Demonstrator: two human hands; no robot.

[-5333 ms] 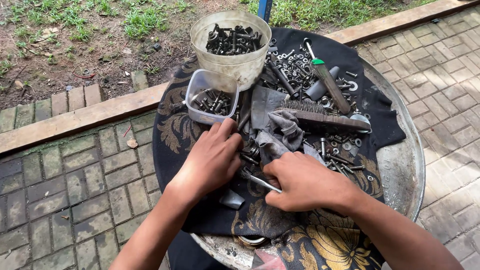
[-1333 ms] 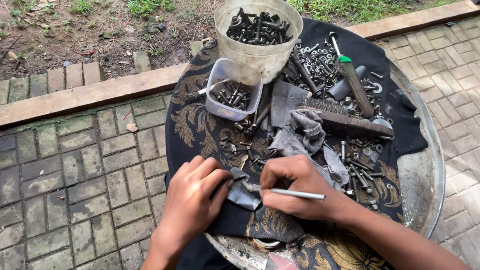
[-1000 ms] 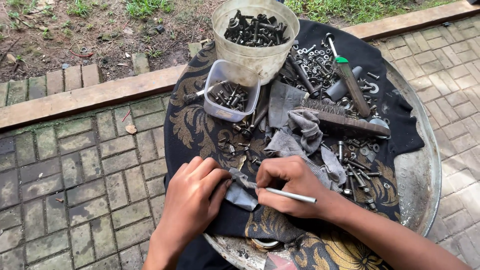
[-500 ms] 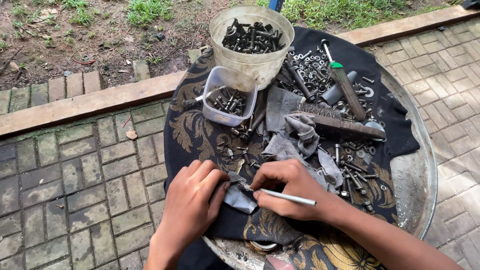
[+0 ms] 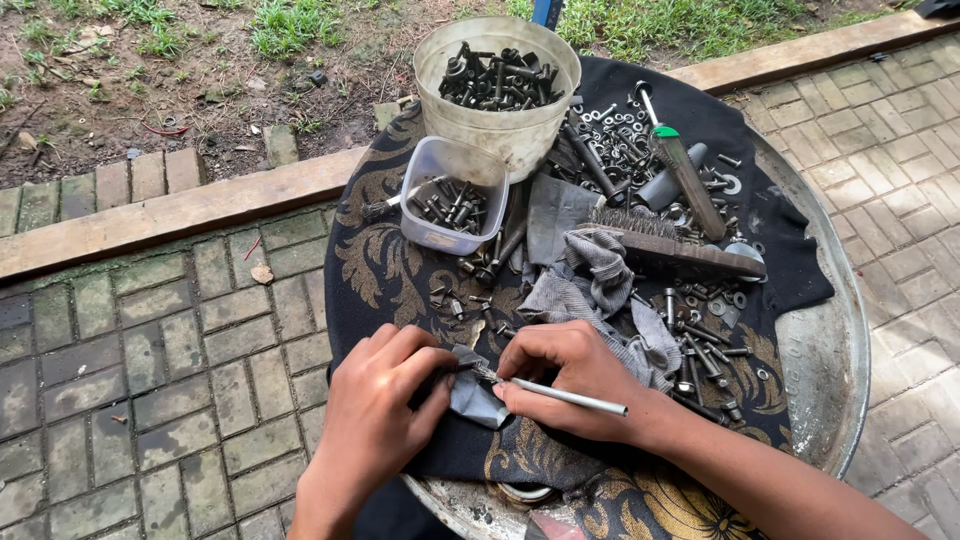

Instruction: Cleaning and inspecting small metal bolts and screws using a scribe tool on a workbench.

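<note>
Black cloth (image 5: 390, 270) with gold leaf pattern; grey rag (image 5: 590, 285); cream bucket (image 5: 500, 120); green-tipped screwdriver (image 5: 685, 175); silver rod (image 5: 570, 397).

No packages, labels, signs or screens show anywhere on the cloth-covered tray or the paving.
</note>
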